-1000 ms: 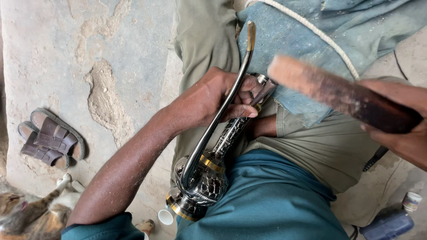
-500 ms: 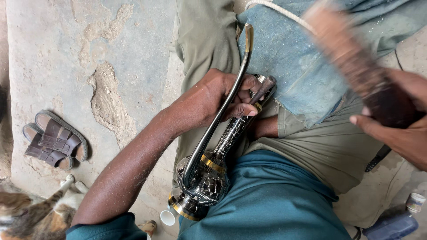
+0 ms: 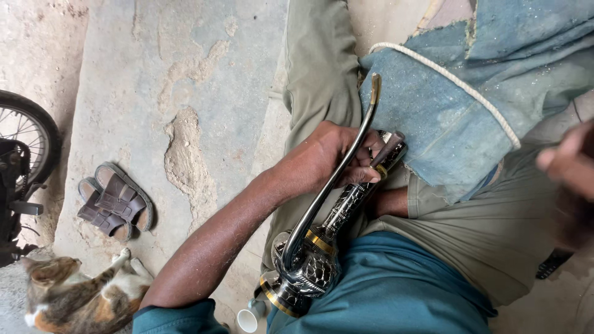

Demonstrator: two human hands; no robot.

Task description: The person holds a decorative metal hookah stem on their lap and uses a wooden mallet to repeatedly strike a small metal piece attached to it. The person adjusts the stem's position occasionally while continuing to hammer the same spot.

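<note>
The person sits with a silver, engraved metal ewer with brass bands and a long curved spout (image 3: 322,247) laid across the lap, its round foot toward the lower middle of the view and its neck pointing up toward the blue, dusty cloth apron edged with white rope (image 3: 458,105). The left hand (image 3: 337,154) is wrapped around the neck; its grip is pressed closed on the ewer, fingers curled over the slim dark tool or stopper end (image 3: 388,148) beside the brass collar. The curved spout crosses over the back of that hand, so the vessel lies both under and inside the grip.

The right hand (image 3: 569,167) is a motion-blurred shape at the right edge, well apart from the ewer; whether its grip is spread or closed cannot be told.

Judging by this, the step in hand is steadying the vessel for work at its neck. The next move calls for a firm left hold so the ewer does not roll on the thigh.

On the concrete floor, toward its left edge, lie brown strapped sandals (image 3: 114,207), a calico cat (image 3: 74,297) and a bicycle wheel (image 3: 28,142)
</note>
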